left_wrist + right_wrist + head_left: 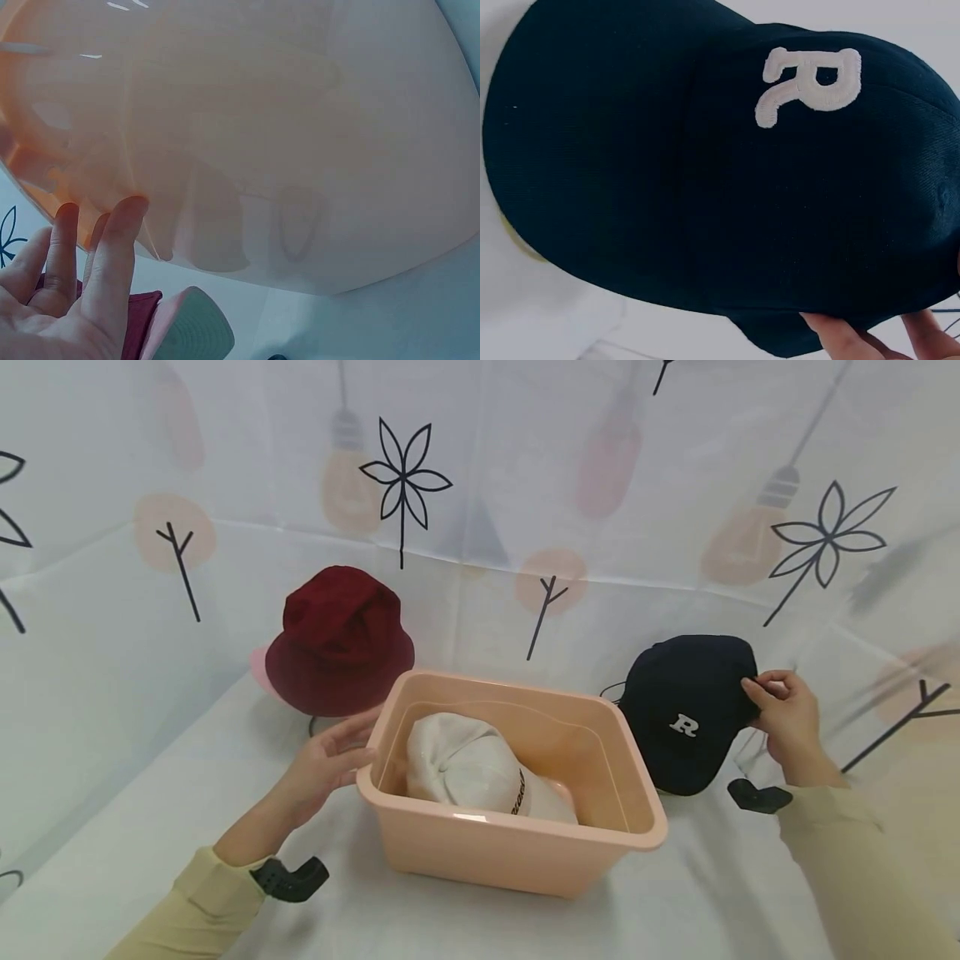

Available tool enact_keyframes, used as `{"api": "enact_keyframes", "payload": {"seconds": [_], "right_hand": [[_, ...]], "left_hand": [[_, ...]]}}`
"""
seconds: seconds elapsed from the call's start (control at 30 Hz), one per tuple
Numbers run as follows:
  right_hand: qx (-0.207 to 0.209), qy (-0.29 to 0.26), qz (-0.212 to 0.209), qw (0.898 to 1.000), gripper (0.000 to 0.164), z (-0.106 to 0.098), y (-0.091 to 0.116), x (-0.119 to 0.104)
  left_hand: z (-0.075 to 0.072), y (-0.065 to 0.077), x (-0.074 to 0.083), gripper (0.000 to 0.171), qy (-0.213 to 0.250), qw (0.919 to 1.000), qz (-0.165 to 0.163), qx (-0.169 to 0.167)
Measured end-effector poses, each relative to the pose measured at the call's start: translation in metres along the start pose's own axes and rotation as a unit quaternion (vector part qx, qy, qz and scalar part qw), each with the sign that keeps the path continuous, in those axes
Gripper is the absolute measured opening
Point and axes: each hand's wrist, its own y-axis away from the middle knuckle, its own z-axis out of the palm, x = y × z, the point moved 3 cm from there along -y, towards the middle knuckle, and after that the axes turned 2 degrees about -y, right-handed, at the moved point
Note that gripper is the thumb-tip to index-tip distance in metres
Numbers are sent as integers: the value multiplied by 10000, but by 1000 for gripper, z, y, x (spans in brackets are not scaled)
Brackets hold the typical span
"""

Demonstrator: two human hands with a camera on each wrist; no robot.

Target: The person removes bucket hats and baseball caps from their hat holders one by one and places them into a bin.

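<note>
A black baseball cap (686,693) with a white letter R stands on the right, its brim pointing down. My right hand (791,718) pinches the cap's right edge between thumb and fingers; the right wrist view shows fingertips (840,337) at its lower edge. To the left, a peach plastic basin (495,856) holds a white cap (461,760) with dark lettering on its front. My left hand (322,768) touches the basin's left side with extended fingers, seen also against the wall in the left wrist view.
Behind the left hand, a dark red bucket hat (345,643) is propped on a stand, mostly hidden. A pink edge (260,670) shows behind it. Thin wire (611,689) shows beside the black cap. A patterned white cloth (480,510) hangs at the back.
</note>
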Motion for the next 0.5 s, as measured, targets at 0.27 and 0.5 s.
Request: {"api": "enact_keyframes", "payload": {"seconds": [0.27, 0.5], "right_hand": [[185, -385, 249, 9988, 21, 0, -1, -11], [209, -557, 278, 9978, 23, -1, -5, -21]], "left_hand": [[0, 0, 0, 61, 15, 10000, 24, -1], [0, -1, -1, 62, -6, 10000, 2, 15]]}}
